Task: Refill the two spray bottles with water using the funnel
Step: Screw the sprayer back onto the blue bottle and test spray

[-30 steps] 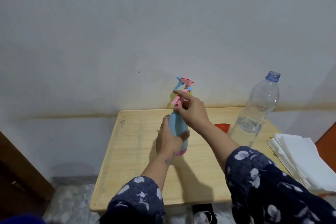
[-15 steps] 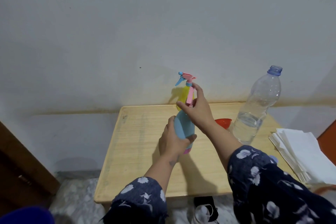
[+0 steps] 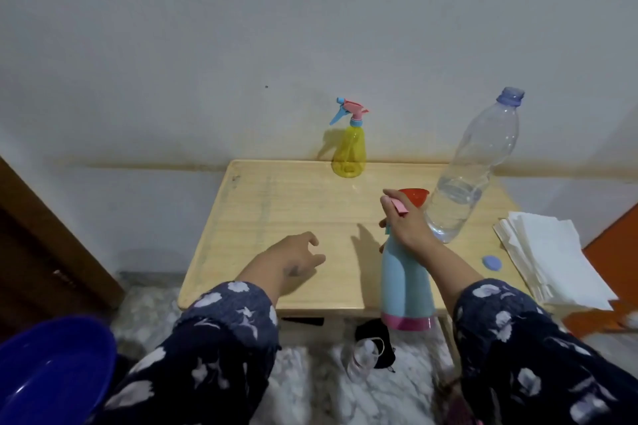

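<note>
One hand, the right (image 3: 405, 222), grips the blue bottle (image 3: 407, 283) by its sprayer, probably to unscrew it; left hand (image 3: 293, 259) hangs loosely curled, holding nothing.

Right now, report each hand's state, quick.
Left hand: open, fingers loosely curled, holding nothing, above the table.
Right hand: grips the top of the blue spray bottle.

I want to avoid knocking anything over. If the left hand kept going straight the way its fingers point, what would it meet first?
Probably the blue spray bottle held by the right hand; the left hand points right across bare table, though depth is unclear.
</note>
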`<state>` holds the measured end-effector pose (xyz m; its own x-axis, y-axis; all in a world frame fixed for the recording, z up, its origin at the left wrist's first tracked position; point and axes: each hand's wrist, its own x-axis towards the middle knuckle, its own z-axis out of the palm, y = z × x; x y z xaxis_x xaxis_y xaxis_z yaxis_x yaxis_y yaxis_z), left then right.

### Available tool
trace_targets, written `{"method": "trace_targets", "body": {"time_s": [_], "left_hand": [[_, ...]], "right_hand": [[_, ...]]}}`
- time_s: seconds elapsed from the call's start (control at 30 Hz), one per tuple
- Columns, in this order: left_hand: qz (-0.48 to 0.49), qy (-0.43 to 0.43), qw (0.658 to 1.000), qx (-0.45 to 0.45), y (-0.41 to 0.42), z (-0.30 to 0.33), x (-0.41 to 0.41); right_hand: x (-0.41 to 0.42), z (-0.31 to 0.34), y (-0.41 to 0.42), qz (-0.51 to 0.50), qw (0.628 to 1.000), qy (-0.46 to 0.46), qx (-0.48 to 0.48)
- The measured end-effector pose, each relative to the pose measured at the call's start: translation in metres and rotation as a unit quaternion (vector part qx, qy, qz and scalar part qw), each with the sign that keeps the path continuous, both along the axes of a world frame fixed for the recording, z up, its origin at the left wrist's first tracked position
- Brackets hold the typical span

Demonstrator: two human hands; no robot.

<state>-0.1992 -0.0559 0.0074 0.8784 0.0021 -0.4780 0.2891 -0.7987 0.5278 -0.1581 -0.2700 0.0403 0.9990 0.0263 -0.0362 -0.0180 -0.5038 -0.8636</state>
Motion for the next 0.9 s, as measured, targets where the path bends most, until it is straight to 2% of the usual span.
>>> {"method": "trace_targets", "body": {"time_s": [0.13,0.43,0.67,0.9], "left_hand": [[0.005,0.037,0.998,0.040,0.000,0.001,-0.014],[0.018,0.026,0.998,0.056,-0.022,-0.003,-0.045],[0.046,0.021,0.998,0.043,-0.023,-0.014,-0.064],[0.079,0.011,0.996,0.034,-0.008,-0.012,-0.079]], "right_hand": [[-0.037,-0.013,-0.037,0.001,0.998,0.034,-0.048],[-0.085,-0.036,-0.083,-0.023,0.998,0.063,-0.014],[-0.103,-0.045,-0.059,0.072,0.994,0.072,-0.035],[-0.122,-0.053,-0.026,0.118,0.990,0.076,-0.008]]}}
